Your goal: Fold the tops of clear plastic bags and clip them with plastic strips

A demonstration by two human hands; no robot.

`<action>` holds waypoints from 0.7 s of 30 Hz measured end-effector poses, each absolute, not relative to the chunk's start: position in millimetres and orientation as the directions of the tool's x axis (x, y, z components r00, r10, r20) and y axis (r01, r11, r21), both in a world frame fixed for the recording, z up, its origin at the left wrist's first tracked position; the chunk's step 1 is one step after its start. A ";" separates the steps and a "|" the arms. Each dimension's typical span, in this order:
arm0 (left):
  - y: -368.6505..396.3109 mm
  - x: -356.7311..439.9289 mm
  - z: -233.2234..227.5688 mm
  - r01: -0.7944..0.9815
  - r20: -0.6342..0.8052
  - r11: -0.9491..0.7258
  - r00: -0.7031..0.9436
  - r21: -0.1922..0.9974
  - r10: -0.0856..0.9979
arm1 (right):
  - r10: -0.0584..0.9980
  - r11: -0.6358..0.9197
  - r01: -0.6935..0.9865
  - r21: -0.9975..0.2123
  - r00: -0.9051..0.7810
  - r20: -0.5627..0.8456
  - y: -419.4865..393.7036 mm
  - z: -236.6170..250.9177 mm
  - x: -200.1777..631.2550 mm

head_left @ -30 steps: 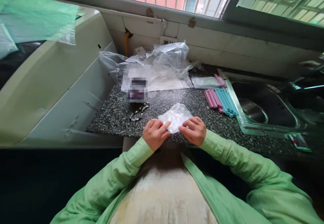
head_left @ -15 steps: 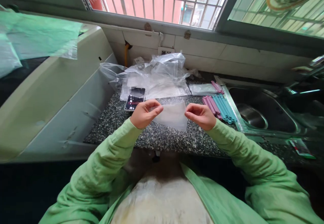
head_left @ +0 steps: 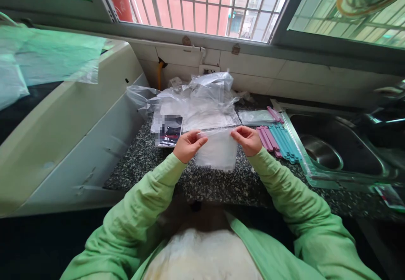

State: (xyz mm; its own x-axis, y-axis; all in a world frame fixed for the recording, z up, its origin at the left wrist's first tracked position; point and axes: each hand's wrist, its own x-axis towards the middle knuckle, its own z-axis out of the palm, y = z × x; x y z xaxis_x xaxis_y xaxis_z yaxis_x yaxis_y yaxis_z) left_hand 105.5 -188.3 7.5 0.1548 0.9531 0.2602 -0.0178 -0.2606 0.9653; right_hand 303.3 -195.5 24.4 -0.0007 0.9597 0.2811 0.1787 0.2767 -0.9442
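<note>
Speckled dark stone surface (head_left: 218,183) runs below a barred window; pale appliance body to the left, steel sink (head_left: 335,151) let into the right end.

Heap of crumpled clear plastic bags (head_left: 202,98) at the back against the tiled wall. Phone (head_left: 170,131) lies flat just in front of the heap, left of centre. Row of pink and blue clip sticks (head_left: 278,138) side by side between the hands and the sink; a flat clear packet with one pink stick lies just behind them.

Small clear bag (head_left: 217,149) held up above the surface, in front of the chest, hanging down from its top edge, not touching the stone.

Left hand (head_left: 187,145): fingers closed in a pinch on the bag's top left corner. Right hand (head_left: 248,139): fingers closed in a pinch on the top right corner. Both sleeves light green. Top edge stretched taut between the two hands.
</note>
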 end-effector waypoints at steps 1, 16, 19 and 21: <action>-186.3 107.1 4.7 -0.010 0.257 -0.258 0.147 0.966 0.955 | 0.960 0.274 0.188 -0.943 0.006 0.280 -194.6 22.8 304.3; -182.6 128.9 43.7 0.366 0.690 -0.784 0.376 0.502 0.618 | 0.919 0.390 0.386 -0.836 -0.109 0.379 -213.0 45.6 308.8; -182.8 149.6 52.4 0.378 0.667 -0.795 0.435 0.474 0.605 | 0.899 0.433 0.458 -0.777 -0.151 0.412 -217.8 51.6 308.4; -182.5 157.1 53.4 0.347 0.654 -0.798 0.457 0.492 0.603 | 0.898 0.433 0.485 -0.760 -0.160 0.410 -218.9 53.3 309.7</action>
State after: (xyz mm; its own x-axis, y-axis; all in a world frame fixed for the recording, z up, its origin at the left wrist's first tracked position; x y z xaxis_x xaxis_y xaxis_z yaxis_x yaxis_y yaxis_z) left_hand 157.1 -182.5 53.4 0.4569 0.6026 0.6543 0.3475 -0.7980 0.4923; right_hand 309.7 -218.9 53.3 -0.1597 0.8980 0.4100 0.4850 0.4331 -0.7597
